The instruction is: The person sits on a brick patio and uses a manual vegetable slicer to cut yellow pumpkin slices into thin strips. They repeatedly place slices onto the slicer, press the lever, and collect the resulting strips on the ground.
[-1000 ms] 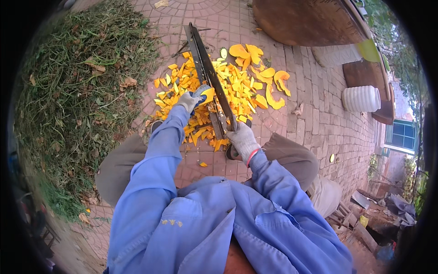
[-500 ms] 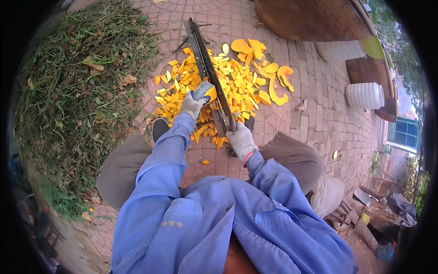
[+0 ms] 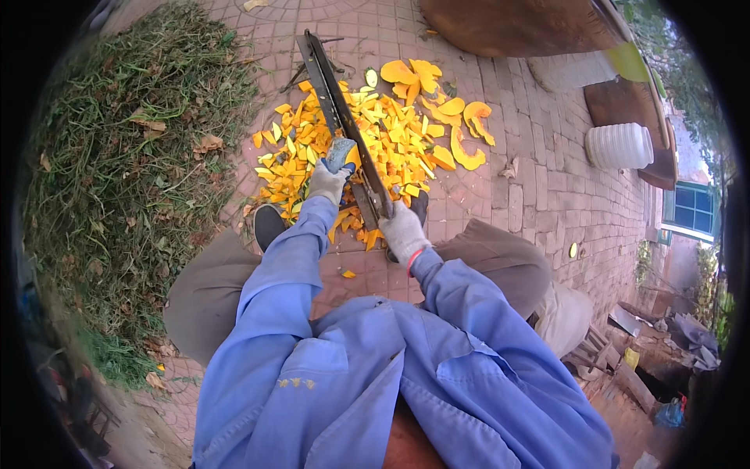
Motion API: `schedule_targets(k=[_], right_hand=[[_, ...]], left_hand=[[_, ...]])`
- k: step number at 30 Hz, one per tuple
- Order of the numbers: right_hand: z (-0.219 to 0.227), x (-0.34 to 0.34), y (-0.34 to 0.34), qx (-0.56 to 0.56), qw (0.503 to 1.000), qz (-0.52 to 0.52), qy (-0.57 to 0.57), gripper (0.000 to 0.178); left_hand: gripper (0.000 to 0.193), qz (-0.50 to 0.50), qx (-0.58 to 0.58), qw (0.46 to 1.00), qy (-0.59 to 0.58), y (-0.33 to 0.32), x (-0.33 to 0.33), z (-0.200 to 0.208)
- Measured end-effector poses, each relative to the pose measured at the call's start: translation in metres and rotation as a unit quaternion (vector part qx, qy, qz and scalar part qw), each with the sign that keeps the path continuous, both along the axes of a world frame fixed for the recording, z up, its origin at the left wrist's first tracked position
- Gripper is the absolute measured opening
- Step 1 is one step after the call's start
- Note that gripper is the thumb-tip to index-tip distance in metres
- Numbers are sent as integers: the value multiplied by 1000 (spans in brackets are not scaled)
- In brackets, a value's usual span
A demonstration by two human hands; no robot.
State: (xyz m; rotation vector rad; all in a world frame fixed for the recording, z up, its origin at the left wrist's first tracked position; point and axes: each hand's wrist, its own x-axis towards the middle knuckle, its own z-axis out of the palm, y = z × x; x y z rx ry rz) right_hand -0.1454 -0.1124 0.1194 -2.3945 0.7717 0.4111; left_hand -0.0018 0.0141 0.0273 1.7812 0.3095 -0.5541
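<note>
A gloved left hand (image 3: 326, 183), mine, is wrapped round a pumpkin piece (image 3: 339, 153) with grey-green rind. The piece lies against the left side of a long hinged lever cutter (image 3: 353, 131), whose dark metal arm runs from the far end toward me. My right hand (image 3: 404, 232), also gloved, grips the near end of that arm. Under and around the cutter spreads a heap of chopped pumpkin chunks (image 3: 400, 129), orange with some rind. Larger curved pumpkin slices (image 3: 467, 153) lie at its far right. The contact between blade and pumpkin is partly hidden by the arm.
My shoe (image 3: 269, 225) and bent knees flank the heap. A large mound of cut green vines (image 3: 141, 164) fills the left. At the right stand a white ribbed tub (image 3: 619, 146) and big brown vessels (image 3: 516, 27) on brick paving (image 3: 539, 184). Clutter lies at lower right.
The whole view has shifted slightly. Less of the piece's orange flesh shows beside the cutter arm. Both hands keep their grips.
</note>
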Motion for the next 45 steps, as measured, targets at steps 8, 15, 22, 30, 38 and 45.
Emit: schedule_targets(k=[8, 15, 22, 30, 38, 45], right_hand=[[68, 25, -13, 41, 999, 3, 2, 31], [101, 35, -13, 43, 998, 10, 34, 32], [45, 12, -13, 28, 999, 18, -33, 27], [-20, 2, -1, 23, 1000, 3, -13, 28], [84, 31, -14, 61, 997, -7, 47, 32], [51, 16, -12, 22, 1000, 18, 6, 31]], left_hand=[[65, -170, 90, 977, -88, 26, 26, -8], [61, -324, 30, 945, -28, 41, 70, 16], [72, -307, 35, 951, 17, 34, 63, 40], [79, -202, 59, 976, -58, 29, 44, -8], [71, -340, 136, 928, -68, 39, 65, 26], [54, -436, 122, 892, -19, 35, 93, 81]])
